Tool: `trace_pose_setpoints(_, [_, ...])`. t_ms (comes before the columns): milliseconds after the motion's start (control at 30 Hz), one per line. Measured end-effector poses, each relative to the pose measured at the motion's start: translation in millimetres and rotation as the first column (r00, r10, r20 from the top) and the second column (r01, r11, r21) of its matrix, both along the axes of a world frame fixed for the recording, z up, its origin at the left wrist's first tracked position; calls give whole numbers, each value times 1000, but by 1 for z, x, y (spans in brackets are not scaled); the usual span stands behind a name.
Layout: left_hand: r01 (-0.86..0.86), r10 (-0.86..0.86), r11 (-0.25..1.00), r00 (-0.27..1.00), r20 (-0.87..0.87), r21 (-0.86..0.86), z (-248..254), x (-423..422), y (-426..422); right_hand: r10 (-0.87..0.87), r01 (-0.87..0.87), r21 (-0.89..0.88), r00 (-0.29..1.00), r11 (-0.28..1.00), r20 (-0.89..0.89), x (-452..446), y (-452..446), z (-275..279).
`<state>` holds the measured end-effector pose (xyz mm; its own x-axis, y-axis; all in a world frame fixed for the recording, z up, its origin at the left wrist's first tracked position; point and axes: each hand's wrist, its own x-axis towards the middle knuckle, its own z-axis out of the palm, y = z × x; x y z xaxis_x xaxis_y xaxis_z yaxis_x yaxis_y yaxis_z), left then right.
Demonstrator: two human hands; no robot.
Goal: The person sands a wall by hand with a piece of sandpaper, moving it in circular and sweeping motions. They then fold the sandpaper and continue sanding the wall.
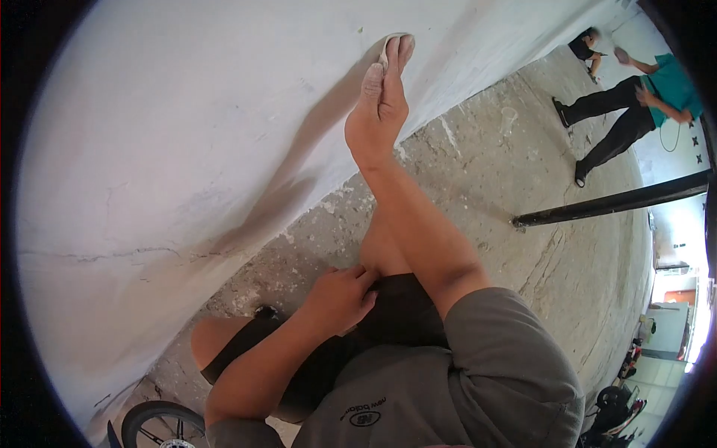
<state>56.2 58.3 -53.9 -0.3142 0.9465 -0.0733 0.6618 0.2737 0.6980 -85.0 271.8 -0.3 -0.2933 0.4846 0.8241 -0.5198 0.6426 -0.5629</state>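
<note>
My right hand (382, 97) reaches up to the white wall (187, 112), its fingers dusted with white powder. Pressed together, the fingers hold a thin whitish sheet (385, 54) flat to the wall; only its edge shows, so its kind is unclear. Lower down, my left hand (342, 299) rests at the hem of my black shorts (403, 310), by the bare knee. Its fingers are curled in, and whether anything is inside them is hidden.
A black pole (612, 205) slants across on the right. Beyond it a person in a teal shirt (676, 86) stands, and another person (582, 46) sits by the far wall. A wheel (160, 425) is at lower left. The rough concrete floor (538, 261) meets the wall.
</note>
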Motion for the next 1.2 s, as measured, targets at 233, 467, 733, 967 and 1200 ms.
trace_pose_setpoints(233, [6, -6, 1000, 1000, -12, 1, 2, -1, 0, 0, 0, 8, 1000, 1000, -27, -1, 1, 0])
trace_pose_setpoints(467, [14, -17, 1000, 996, -85, -27, 2, 0, -1, 2, -1, 22, 1000, 1000, -28, -2, 2, -1])
trace_pose_setpoints(733, [15, -17, 1000, 995, -100, -13, 0, 1, -1, -19, 20, 38, 1000, 999, -21, -3, 3, -2])
trace_pose_setpoints(967, [7, -10, 1000, 996, -94, -27, -2, 2, -2, 29, -29, 15, 1000, 999, -11, -3, 4, -3])
trace_pose_setpoints(1200, [10, -12, 1000, 997, -80, -26, 3, 0, -1, 1, -1, 25, 1000, 1000, 20, -1, 2, 0])
